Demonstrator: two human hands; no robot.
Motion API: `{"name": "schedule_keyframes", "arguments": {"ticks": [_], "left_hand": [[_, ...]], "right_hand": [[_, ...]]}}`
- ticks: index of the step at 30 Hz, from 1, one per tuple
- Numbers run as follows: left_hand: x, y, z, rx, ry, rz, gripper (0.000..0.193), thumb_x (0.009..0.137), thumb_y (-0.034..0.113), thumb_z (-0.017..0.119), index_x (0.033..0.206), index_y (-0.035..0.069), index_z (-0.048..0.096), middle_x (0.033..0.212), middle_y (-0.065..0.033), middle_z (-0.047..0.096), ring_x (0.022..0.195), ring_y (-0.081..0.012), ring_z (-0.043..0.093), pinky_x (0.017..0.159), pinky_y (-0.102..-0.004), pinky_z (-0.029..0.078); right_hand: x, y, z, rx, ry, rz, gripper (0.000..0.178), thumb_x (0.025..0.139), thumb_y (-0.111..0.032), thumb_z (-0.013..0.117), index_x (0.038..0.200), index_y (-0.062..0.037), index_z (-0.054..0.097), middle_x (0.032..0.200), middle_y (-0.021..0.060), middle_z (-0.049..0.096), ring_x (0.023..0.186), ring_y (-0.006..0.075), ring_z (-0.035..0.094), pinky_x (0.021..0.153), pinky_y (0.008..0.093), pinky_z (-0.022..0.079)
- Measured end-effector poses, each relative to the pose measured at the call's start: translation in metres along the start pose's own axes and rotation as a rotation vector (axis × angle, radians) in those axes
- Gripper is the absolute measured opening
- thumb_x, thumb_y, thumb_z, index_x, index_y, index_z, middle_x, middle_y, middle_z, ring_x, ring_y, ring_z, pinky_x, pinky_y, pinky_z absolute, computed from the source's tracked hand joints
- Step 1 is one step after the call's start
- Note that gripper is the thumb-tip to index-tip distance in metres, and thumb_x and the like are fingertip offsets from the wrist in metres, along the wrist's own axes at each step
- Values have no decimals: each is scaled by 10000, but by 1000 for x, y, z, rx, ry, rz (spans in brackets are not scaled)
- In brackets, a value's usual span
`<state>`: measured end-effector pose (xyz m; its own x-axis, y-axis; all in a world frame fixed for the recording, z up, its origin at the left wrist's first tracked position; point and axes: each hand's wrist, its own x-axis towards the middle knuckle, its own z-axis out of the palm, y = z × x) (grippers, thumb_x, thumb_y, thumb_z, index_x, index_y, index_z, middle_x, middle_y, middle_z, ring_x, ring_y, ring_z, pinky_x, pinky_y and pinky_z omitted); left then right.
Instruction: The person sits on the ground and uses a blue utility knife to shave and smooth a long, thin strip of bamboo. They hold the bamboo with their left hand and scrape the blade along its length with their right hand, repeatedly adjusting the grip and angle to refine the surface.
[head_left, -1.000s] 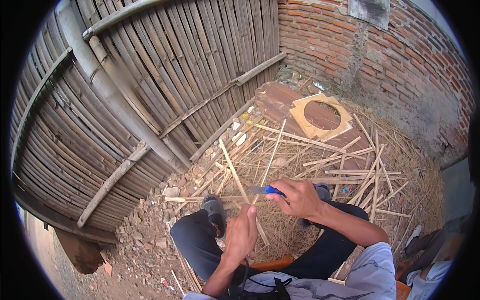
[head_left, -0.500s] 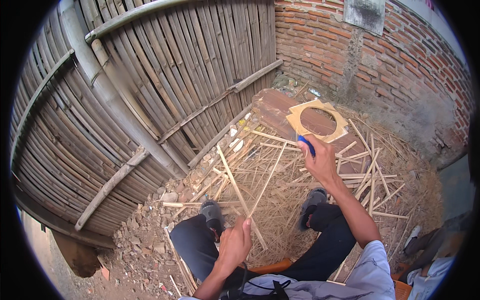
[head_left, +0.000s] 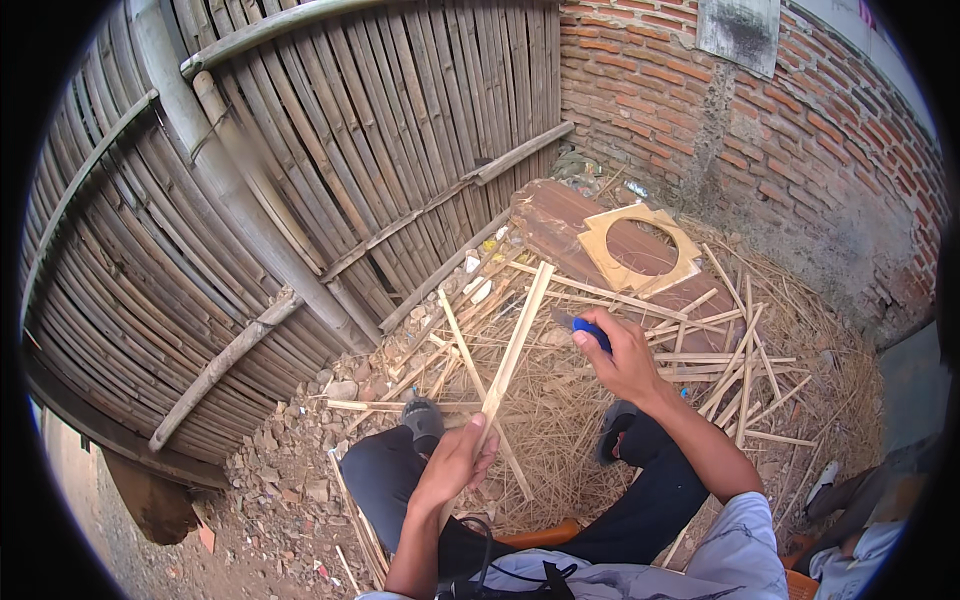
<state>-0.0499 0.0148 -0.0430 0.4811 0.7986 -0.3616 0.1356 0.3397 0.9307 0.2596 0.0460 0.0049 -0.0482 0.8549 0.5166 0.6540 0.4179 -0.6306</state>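
Observation:
My left hand (head_left: 458, 465) is closed round the lower end of a pale bamboo strip (head_left: 520, 335), which slants up and away with its broad side showing. In my right hand (head_left: 630, 365) is a blue-handled knife (head_left: 592, 332), its short blade pointing left toward the strip. A gap remains between the blade and the strip. Behind the held strip another bamboo strip (head_left: 462, 345) lies slantwise, crossing it near my left hand. Straw and shavings (head_left: 560, 430) cover the ground between my feet.
Several cut strips (head_left: 745, 370) lie piled at the right. Farther off, a brown board (head_left: 560, 225) bears a plywood piece with a round hole (head_left: 600, 245). A bamboo fence (head_left: 400, 150) stands left, a brick wall (head_left: 640, 100) behind. Another person's leg (head_left: 850, 490) shows at the right edge.
My right hand has come down and nearer with the knife. The strip in my left hand has turned from its thin edge to its broad face, and my left hand has risen slightly.

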Motion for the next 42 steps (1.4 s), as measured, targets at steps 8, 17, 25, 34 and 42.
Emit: {"name": "schedule_keyframes", "arguments": {"ticks": [8, 17, 25, 34, 42], "left_hand": [[11, 15, 17, -121, -80, 10, 557, 1209, 472, 339, 936, 49, 578, 688, 9, 447, 502, -104, 436, 463, -284, 341], [15, 7, 44, 551, 358, 442, 432, 1193, 345, 403, 995, -2, 567, 679, -237, 607, 591, -463, 615, 570, -558, 475], [1, 22, 57, 750, 480, 390, 318, 1177, 285, 435, 1103, 5, 564, 722, -317, 653, 718, -566, 664, 655, -656, 494], [3, 23, 54, 505, 461, 393, 366, 1181, 281, 422, 1111, 1, 648, 741, -275, 650, 757, -541, 670, 679, -591, 489], [0, 22, 59, 585, 516, 428, 367, 1181, 284, 431, 1071, -3, 631, 720, -280, 635, 719, -540, 654, 650, -588, 466]], "right_hand": [[-16, -10, 25, -111, -111, -219, 295, 1019, -305, 772, 1081, -23, 712, 899, 122, 726, 701, 314, 725, 596, 411, 563], [-28, -26, 36, -134, -164, -187, 282, 994, -282, 798, 1095, -29, 725, 912, 123, 737, 710, 324, 737, 592, 413, 575], [-25, -31, 35, -77, -104, -199, 259, 969, -222, 824, 1093, -17, 725, 917, 128, 748, 721, 318, 748, 598, 397, 580], [-26, -31, 39, -84, -114, -214, 266, 972, -263, 819, 1072, -32, 732, 899, 114, 741, 677, 309, 732, 564, 400, 561], [-26, -30, 36, -113, -35, -263, 277, 971, -258, 824, 1061, -7, 748, 882, 126, 763, 687, 300, 753, 583, 380, 583]]}}
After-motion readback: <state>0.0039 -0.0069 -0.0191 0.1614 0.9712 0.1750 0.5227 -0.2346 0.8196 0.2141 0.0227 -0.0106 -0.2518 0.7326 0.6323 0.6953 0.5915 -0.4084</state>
